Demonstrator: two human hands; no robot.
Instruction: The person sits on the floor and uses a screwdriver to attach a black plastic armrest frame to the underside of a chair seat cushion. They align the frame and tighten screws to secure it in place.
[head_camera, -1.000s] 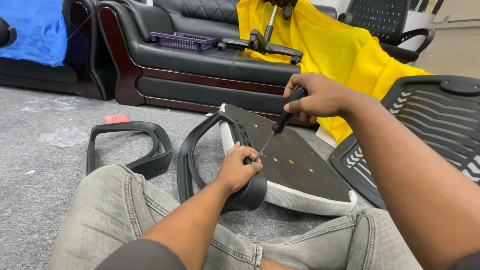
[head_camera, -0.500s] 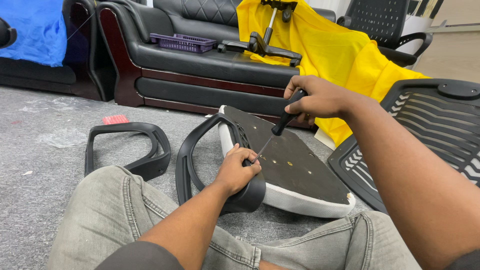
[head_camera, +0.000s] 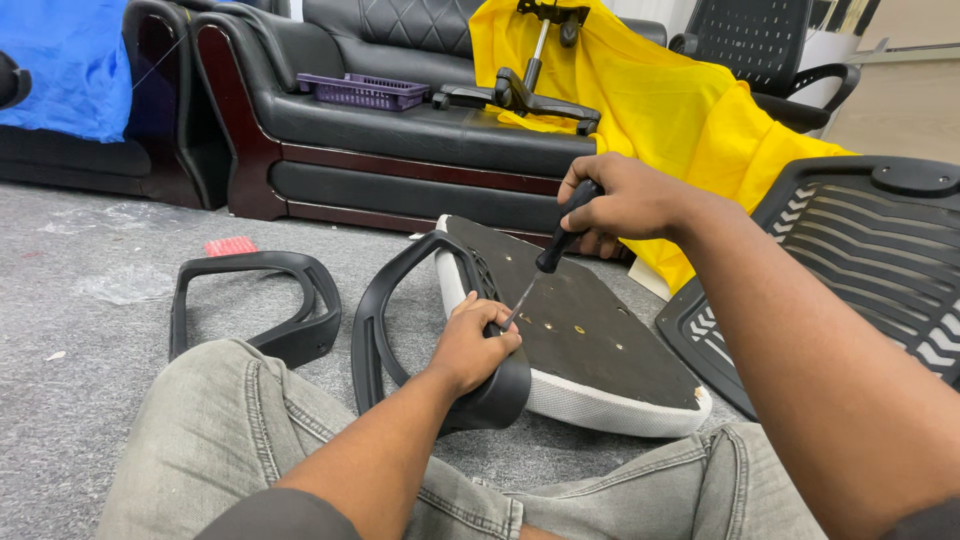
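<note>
An upturned office chair seat (head_camera: 590, 340) with a black underside and white padded rim lies on the carpet between my legs. A black armrest (head_camera: 400, 300) stands against its left edge. My left hand (head_camera: 472, 340) grips the armrest's lower end where it meets the seat. My right hand (head_camera: 615, 200) holds the black handle of a screwdriver (head_camera: 545, 258), whose tip points down at the joint next to my left fingers.
A second black armrest (head_camera: 255, 300) lies on the grey carpet at left. A black mesh chair back (head_camera: 860, 260) leans at right. Behind stand a black sofa (head_camera: 400, 120) with a purple basket (head_camera: 362, 90), a chair base (head_camera: 515, 90) and yellow cloth (head_camera: 670, 100).
The view shifted slightly. My right hand with the screwdriver moved a little left and turned; my left hand stays on the armrest.
</note>
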